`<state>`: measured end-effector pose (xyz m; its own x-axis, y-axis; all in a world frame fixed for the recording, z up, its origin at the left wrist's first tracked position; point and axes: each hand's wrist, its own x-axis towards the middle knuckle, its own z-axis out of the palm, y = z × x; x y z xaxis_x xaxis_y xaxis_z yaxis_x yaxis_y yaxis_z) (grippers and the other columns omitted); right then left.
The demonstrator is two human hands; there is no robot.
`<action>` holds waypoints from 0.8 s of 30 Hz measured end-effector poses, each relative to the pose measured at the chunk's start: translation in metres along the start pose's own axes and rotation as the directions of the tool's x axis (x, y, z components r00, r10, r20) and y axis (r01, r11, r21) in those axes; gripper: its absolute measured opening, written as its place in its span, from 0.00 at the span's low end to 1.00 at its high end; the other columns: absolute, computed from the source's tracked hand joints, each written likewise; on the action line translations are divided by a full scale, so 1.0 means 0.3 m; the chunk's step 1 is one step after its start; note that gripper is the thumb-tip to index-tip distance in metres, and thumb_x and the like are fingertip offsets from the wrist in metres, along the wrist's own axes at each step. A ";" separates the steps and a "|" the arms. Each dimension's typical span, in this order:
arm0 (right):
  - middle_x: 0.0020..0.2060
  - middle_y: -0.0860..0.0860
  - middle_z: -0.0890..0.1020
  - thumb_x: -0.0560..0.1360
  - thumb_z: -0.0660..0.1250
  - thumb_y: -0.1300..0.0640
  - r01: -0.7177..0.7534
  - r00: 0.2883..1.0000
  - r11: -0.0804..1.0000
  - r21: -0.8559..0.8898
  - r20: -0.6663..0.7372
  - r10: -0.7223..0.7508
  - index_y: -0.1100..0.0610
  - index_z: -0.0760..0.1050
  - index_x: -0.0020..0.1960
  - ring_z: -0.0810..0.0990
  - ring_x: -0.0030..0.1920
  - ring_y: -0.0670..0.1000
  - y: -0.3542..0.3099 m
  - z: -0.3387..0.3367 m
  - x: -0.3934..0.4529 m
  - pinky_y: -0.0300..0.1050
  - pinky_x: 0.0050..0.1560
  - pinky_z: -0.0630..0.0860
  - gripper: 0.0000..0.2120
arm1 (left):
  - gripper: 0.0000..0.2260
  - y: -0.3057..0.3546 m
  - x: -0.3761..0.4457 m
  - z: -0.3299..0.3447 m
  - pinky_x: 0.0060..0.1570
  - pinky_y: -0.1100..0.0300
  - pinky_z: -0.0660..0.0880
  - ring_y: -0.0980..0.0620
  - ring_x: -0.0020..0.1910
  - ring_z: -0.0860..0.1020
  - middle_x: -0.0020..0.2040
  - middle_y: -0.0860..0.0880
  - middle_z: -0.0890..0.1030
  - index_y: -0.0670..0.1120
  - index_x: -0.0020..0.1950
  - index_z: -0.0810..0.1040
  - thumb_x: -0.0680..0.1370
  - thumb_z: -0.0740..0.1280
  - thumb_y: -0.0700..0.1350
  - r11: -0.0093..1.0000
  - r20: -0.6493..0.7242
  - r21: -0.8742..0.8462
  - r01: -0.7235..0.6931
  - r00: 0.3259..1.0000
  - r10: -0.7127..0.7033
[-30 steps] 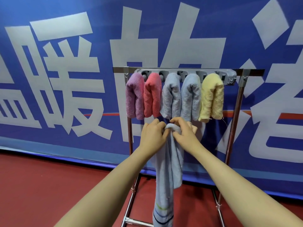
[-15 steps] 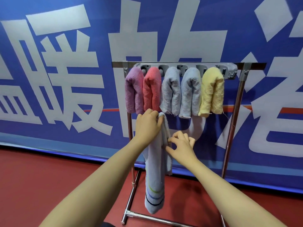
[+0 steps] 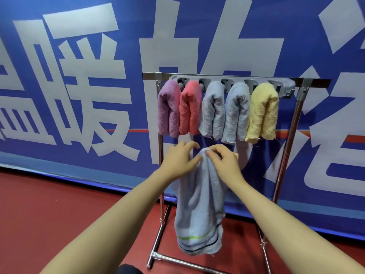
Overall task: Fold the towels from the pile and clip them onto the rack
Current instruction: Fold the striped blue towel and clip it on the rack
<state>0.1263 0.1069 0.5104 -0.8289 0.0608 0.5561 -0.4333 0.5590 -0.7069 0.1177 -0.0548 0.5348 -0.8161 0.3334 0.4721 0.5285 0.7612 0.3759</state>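
Observation:
A pale blue towel (image 3: 199,204) with green and dark stripes near its lower hem hangs bunched in front of the metal rack (image 3: 292,135). My left hand (image 3: 180,161) holds its top from the left, thumb against the cloth. My right hand (image 3: 225,161) pinches the top fold from the right. Several folded towels hang clipped on the grey clip bar (image 3: 233,81): a purple towel (image 3: 168,109), a pink towel (image 3: 189,108), two pale blue ones (image 3: 214,109) and a yellow towel (image 3: 263,111).
A blue banner (image 3: 79,76) with large white characters stands right behind the rack. The floor (image 3: 49,214) is red. The rack's foot bar (image 3: 177,262) lies low in front of me.
My right hand rose from the towel's side to pinch its top beside my left hand. The towel now hangs doubled and shorter. The camera view shifted slightly.

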 end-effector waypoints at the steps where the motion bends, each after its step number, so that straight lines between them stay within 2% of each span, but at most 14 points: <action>1: 0.38 0.43 0.79 0.76 0.66 0.54 0.037 0.999 0.999 0.030 0.019 -0.037 0.43 0.75 0.40 0.77 0.44 0.46 -0.006 -0.002 0.008 0.51 0.56 0.66 0.08 | 0.17 0.007 -0.003 0.010 0.50 0.54 0.68 0.47 0.49 0.74 0.44 0.48 0.72 0.48 0.63 0.73 0.76 0.66 0.53 1.000 0.060 -0.021 -0.019 0.998 0.020; 2: 0.38 0.43 0.79 0.75 0.67 0.53 0.069 0.997 0.997 0.045 0.032 -0.071 0.43 0.76 0.39 0.77 0.43 0.47 -0.014 -0.003 0.015 0.55 0.55 0.69 0.07 | 0.18 0.012 -0.005 0.022 0.50 0.53 0.70 0.48 0.49 0.74 0.45 0.47 0.74 0.47 0.62 0.74 0.75 0.67 0.54 0.998 0.100 -0.051 -0.019 0.995 0.025; 4: 0.37 0.44 0.79 0.73 0.67 0.50 0.098 0.994 0.994 0.047 0.050 -0.100 0.46 0.77 0.38 0.78 0.43 0.49 -0.022 -0.004 0.024 0.61 0.54 0.71 0.05 | 0.14 0.015 -0.007 0.040 0.47 0.49 0.72 0.48 0.44 0.75 0.42 0.46 0.77 0.44 0.54 0.78 0.75 0.66 0.53 0.991 0.084 -0.134 0.024 0.996 -0.013; 6: 0.37 0.44 0.80 0.71 0.67 0.47 0.094 0.993 0.993 0.072 0.065 -0.098 0.46 0.77 0.38 0.79 0.44 0.48 -0.025 -0.009 0.025 0.61 0.54 0.71 0.05 | 0.11 0.018 -0.010 0.046 0.43 0.46 0.72 0.46 0.39 0.74 0.38 0.45 0.75 0.40 0.45 0.78 0.76 0.66 0.48 0.980 0.029 -0.186 0.068 0.998 -0.064; 9: 0.39 0.42 0.81 0.69 0.66 0.40 0.029 0.996 0.994 0.106 0.086 -0.038 0.44 0.76 0.42 0.79 0.47 0.47 -0.012 -0.026 0.015 0.58 0.59 0.71 0.09 | 0.09 0.031 -0.016 0.034 0.40 0.52 0.69 0.46 0.39 0.73 0.37 0.46 0.74 0.39 0.42 0.76 0.77 0.65 0.44 0.979 -0.044 -0.196 0.056 0.997 -0.066; 11: 0.41 0.43 0.80 0.69 0.66 0.38 -0.018 0.996 0.999 -0.031 0.085 0.020 0.44 0.74 0.44 0.77 0.47 0.45 0.016 -0.037 0.007 0.53 0.60 0.68 0.12 | 0.08 0.032 -0.010 0.019 0.37 0.57 0.63 0.49 0.37 0.70 0.36 0.49 0.71 0.40 0.42 0.77 0.77 0.64 0.43 0.982 -0.090 -0.181 0.049 0.994 -0.067; 13: 0.42 0.43 0.78 0.70 0.66 0.37 -0.045 0.987 0.951 -0.306 0.131 0.089 0.45 0.73 0.46 0.75 0.49 0.46 0.041 -0.036 -0.012 0.47 0.53 0.61 0.13 | 0.07 0.021 -0.001 0.010 0.36 0.59 0.60 0.49 0.37 0.70 0.36 0.50 0.70 0.40 0.45 0.78 0.78 0.64 0.43 0.989 -0.111 -0.143 0.049 0.992 -0.065; 14: 0.41 0.44 0.78 0.70 0.65 0.36 -0.049 0.980 0.908 -0.417 0.156 0.124 0.47 0.73 0.44 0.74 0.49 0.47 0.052 -0.030 -0.025 0.46 0.48 0.56 0.15 | 0.08 0.015 0.002 0.008 0.36 0.59 0.61 0.48 0.38 0.71 0.37 0.50 0.71 0.40 0.47 0.79 0.78 0.64 0.43 0.992 -0.117 -0.116 0.056 0.991 -0.070; 16: 0.36 0.45 0.78 0.71 0.61 0.35 -0.062 0.970 0.870 -0.488 0.175 0.167 0.50 0.72 0.37 0.76 0.48 0.49 0.065 -0.016 -0.047 0.48 0.43 0.53 0.18 | 0.08 0.003 -0.001 0.005 0.35 0.56 0.64 0.46 0.39 0.74 0.38 0.49 0.72 0.41 0.47 0.79 0.78 0.63 0.45 0.994 -0.140 -0.067 0.085 0.986 -0.094; 20: 0.30 0.46 0.78 0.72 0.65 0.41 -0.163 0.972 0.899 -0.406 0.088 0.216 0.54 0.73 0.33 0.77 0.43 0.51 0.047 -0.012 -0.050 0.49 0.46 0.58 0.17 | 0.10 -0.011 -0.010 -0.002 0.34 0.55 0.64 0.42 0.38 0.74 0.37 0.47 0.73 0.41 0.42 0.77 0.78 0.63 0.45 0.991 -0.208 0.001 0.133 0.970 -0.130; 22: 0.26 0.46 0.73 0.72 0.68 0.46 -0.203 0.973 0.930 -0.307 0.040 0.226 0.54 0.70 0.31 0.75 0.40 0.52 0.032 -0.014 -0.046 0.48 0.46 0.58 0.17 | 0.11 -0.012 -0.012 -0.010 0.34 0.56 0.62 0.42 0.37 0.74 0.38 0.44 0.75 0.40 0.40 0.76 0.78 0.63 0.45 0.989 -0.230 0.020 0.144 0.964 -0.136; 24: 0.27 0.46 0.72 0.72 0.69 0.51 -0.222 0.974 0.961 -0.164 -0.001 0.225 0.55 0.71 0.33 0.74 0.39 0.52 0.025 -0.012 -0.042 0.47 0.46 0.58 0.13 | 0.13 -0.011 -0.013 -0.016 0.34 0.56 0.60 0.42 0.36 0.73 0.37 0.44 0.74 0.41 0.36 0.71 0.78 0.62 0.45 0.988 -0.246 0.030 0.153 0.959 -0.141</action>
<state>0.1347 0.1132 0.4997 -0.9049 0.1857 0.3829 -0.1740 0.6595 -0.7313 0.1201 -0.0612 0.5356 -0.7995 0.0757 0.5959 0.3903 0.8196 0.4195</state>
